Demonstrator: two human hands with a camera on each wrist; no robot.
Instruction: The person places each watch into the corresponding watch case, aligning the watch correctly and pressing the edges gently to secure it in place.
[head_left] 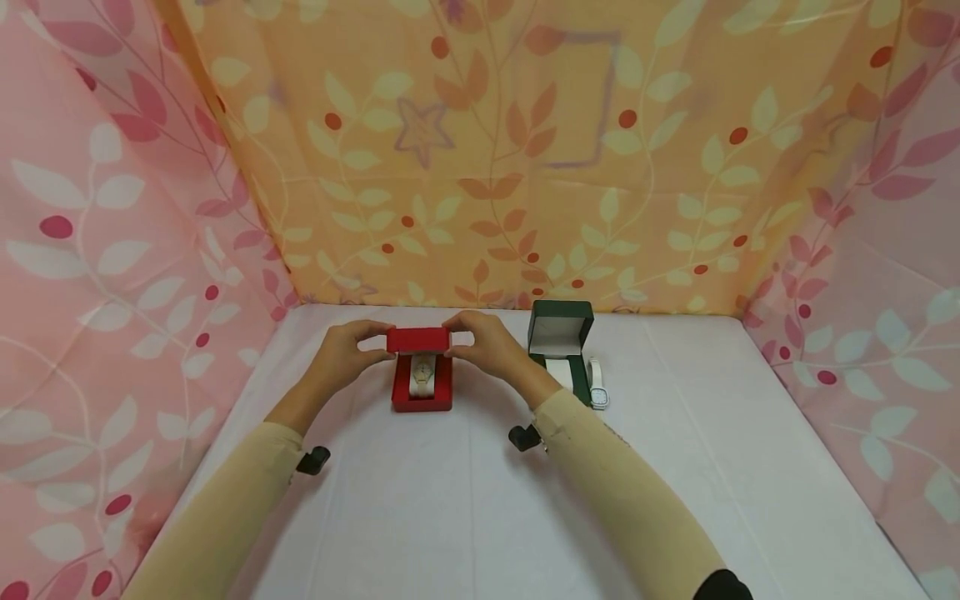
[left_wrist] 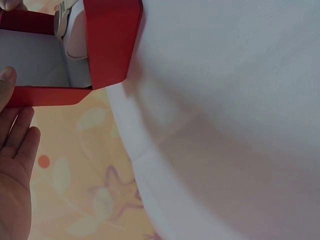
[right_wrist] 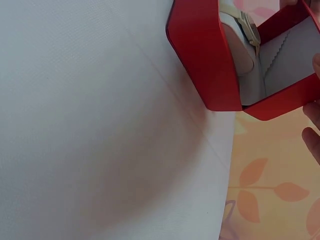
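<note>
Cloth sleeves [head_left: 622, 492] lead to fingers [head_left: 474, 320] pinching a boxy red lid [head_left: 418, 340].

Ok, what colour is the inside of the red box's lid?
Pale grey; the lining shows best in the left wrist view.

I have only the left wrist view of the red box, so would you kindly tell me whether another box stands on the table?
Observer: Yes, the head view shows an open green box to the right of the red box.
Operator: Thank you; is anything lying beside that second box?
Observer: Yes, in the head view a white watch lies along its right side.
</note>
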